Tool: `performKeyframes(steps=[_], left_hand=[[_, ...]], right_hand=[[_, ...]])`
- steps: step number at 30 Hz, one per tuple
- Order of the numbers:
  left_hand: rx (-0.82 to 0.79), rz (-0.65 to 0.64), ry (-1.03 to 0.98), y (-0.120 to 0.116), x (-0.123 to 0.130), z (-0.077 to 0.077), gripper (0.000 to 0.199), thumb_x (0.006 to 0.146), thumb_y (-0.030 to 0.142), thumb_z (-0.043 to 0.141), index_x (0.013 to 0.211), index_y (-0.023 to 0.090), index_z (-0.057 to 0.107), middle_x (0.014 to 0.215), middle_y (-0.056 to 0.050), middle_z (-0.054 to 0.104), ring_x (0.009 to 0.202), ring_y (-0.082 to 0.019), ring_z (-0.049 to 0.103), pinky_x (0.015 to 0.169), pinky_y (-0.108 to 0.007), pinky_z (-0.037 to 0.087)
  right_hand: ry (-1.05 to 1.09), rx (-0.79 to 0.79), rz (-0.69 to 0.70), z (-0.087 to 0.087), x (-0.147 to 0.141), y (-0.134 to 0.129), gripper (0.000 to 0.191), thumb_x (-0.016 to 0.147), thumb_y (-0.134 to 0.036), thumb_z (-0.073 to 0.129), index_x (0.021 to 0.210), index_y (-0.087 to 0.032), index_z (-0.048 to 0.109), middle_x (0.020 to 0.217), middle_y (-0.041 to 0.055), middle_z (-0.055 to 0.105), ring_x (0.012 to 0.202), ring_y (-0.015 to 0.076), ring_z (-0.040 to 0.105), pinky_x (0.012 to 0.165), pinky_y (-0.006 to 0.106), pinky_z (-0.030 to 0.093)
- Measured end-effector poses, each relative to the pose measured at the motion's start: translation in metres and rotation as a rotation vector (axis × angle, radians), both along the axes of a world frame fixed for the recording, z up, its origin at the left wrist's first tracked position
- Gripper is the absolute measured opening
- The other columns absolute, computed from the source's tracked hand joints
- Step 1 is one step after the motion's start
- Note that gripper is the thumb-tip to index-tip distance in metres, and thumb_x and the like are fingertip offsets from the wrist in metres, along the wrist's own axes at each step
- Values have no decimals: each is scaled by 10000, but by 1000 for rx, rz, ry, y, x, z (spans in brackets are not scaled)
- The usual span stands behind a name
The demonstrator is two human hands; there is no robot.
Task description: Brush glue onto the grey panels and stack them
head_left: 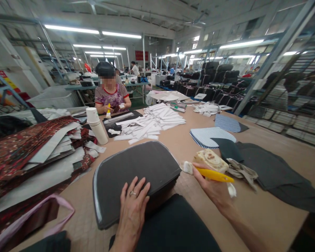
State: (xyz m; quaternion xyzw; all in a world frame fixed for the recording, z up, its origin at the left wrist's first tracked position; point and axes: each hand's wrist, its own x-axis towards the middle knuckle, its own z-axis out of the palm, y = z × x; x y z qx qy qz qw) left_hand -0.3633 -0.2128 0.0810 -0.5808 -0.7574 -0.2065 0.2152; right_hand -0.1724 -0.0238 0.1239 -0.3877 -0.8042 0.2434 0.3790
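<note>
A stack of dark grey rounded panels (pixel 136 171) lies in front of me, with a whitish band along its left and upper edge. My left hand (pixel 133 203) rests flat on the top panel near its front edge, fingers apart. In my right hand (pixel 207 185) is a brush (pixel 215 174) with a yellow handle; its white-coated bristles are at the stack's right corner. Just behind that hand sits a cream-coloured, glue-crusted tub or block (pixel 210 160), its kind unclear. Dark green fabric pieces (pixel 175 227) lie nearest to me.
White strips (pixel 154 120) are heaped beyond the panels. A stacked white cup column (pixel 97 126) stands left of them, near red patterned sheets (pixel 36 140). Blue striped pieces (pixel 212 136) and dark grey fabric (pixel 273 168) lie right. Across the table sits a co-worker (pixel 111 92) holding another yellow brush.
</note>
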Motion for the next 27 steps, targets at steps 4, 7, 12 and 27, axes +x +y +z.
performKeyframes(steps=[4, 7, 12, 27], left_hand=[[-46, -11, -141, -8, 8, 21, 346, 869, 146, 436, 1173, 255, 561, 1245, -48, 597, 1191, -249, 510, 984, -505, 406], [12, 31, -371, -29, 0, 49, 378, 905, 171, 358, 1253, 237, 489, 1278, -58, 568, 1216, -199, 479, 1020, -446, 383], [71, 181, -762, -76, -43, 67, 426, 868, 168, 311, 1257, 203, 480, 1058, -52, 661, 1033, -157, 573, 930, -348, 439], [-14, 161, -913, -97, -58, 53, 510, 799, 93, 276, 1276, 137, 451, 1018, -66, 684, 1010, -157, 591, 967, -351, 408]], right_hand=[[89, 50, -73, 13, 18, -27, 250, 820, -418, 555, 946, -217, 633, 991, 75, 667, 974, 265, 603, 925, 405, 431], [179, -39, -87, 30, 15, -40, 275, 792, -446, 595, 937, -220, 656, 935, 68, 667, 914, 252, 612, 889, 391, 452], [412, -585, 255, 36, -20, -62, 337, 729, -437, 689, 951, -185, 676, 655, 22, 602, 555, 141, 553, 555, 288, 488], [142, -684, 534, 26, -107, -154, 353, 696, -513, 667, 741, -164, 681, 494, -21, 523, 423, 93, 453, 401, 211, 388]])
